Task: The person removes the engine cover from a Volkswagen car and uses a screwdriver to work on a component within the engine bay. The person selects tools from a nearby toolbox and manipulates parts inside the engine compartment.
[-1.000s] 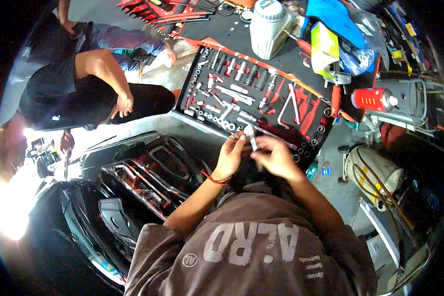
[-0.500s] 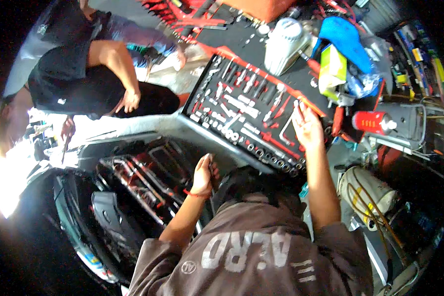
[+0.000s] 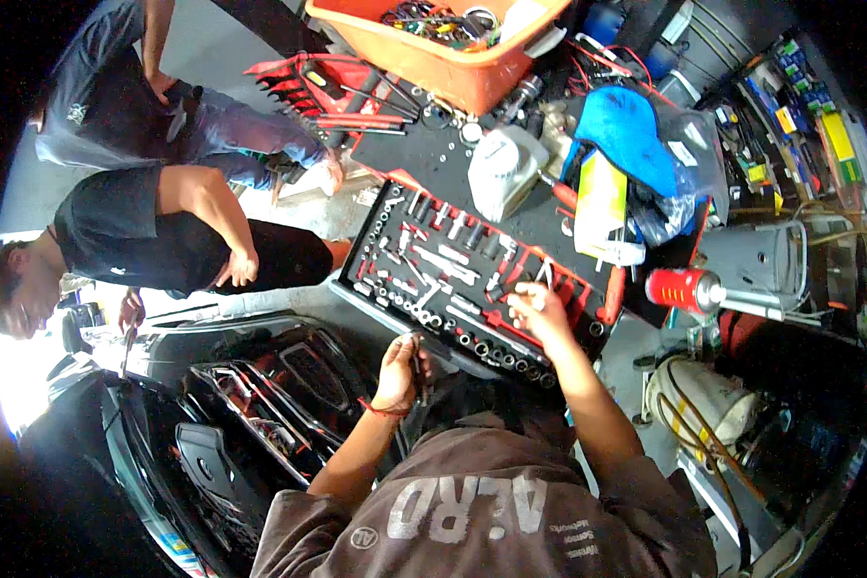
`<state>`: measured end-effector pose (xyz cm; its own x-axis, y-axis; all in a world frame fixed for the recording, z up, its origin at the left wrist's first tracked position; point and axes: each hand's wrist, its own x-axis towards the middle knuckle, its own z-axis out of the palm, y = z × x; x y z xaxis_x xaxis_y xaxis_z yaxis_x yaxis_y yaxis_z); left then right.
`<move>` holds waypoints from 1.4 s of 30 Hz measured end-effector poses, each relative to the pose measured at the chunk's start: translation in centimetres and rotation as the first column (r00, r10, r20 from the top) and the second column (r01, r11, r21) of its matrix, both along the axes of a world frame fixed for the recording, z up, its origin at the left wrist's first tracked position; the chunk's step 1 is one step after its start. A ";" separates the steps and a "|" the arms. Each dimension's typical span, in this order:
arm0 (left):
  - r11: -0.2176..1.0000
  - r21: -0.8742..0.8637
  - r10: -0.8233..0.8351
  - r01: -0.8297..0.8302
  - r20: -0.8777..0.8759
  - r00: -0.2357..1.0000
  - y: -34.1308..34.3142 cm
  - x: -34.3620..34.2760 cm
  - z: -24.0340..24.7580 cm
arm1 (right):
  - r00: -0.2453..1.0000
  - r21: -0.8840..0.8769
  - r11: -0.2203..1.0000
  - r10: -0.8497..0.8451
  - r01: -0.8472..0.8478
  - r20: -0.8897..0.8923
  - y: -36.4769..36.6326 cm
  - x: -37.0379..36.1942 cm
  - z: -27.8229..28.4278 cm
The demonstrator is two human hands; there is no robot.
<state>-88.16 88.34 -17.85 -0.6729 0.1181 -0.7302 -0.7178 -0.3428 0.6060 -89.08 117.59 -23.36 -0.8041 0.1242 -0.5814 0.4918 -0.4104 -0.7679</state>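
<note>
My right hand (image 3: 541, 315) is over the right part of a black tool tray (image 3: 342, 279), its fingers half bent and apart, with no held tool to be made out. The tray holds rows of sockets, ratchets and bits in red-and-black recesses. A shiny metal tool (image 3: 545, 271) lies just beyond those fingers; whether they touch it cannot be told. My left hand (image 3: 398, 374), with a red cord at the wrist, is closed in front of the tray's near edge. A slim dark thing shows along its fingers, too unclear to name.
Behind the tray stand a whitish jug (image 3: 499, 173), a blue cloth-like item (image 3: 626, 130) and an orange bin (image 3: 424, 53) of tools. A red spray can (image 3: 684, 289) is at right. Two people are at left, beside a dark vehicle part (image 3: 202, 462).
The view has shifted, showing more of the orange bin and the people. My right hand's fingers have bent from a spread, palm-up pose down over the tray. My left hand stays closed.
</note>
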 end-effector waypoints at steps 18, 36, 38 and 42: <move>0.895 -0.427 -0.163 -0.130 -0.584 0.795 8.6 -18.2 6.4 | 0.918 0.915 0.380 0.396 -0.133 -0.032 6.0 2.9 5.6; 0.207 -0.963 -0.537 0.173 -0.260 -0.803 27.0 -53.1 17.7 | 0.937 0.700 0.630 0.148 -0.337 0.318 6.0 2.0 15.9; 0.160 -0.987 -0.560 0.028 -0.114 -0.821 27.5 -52.5 17.1 | 0.922 0.660 0.665 0.122 -0.350 0.366 5.4 0.9 16.3; 0.207 -0.952 -0.543 0.226 -0.304 -0.782 27.5 -56.0 17.4 | 0.963 0.699 0.683 0.026 -0.212 0.267 3.9 -2.3 17.6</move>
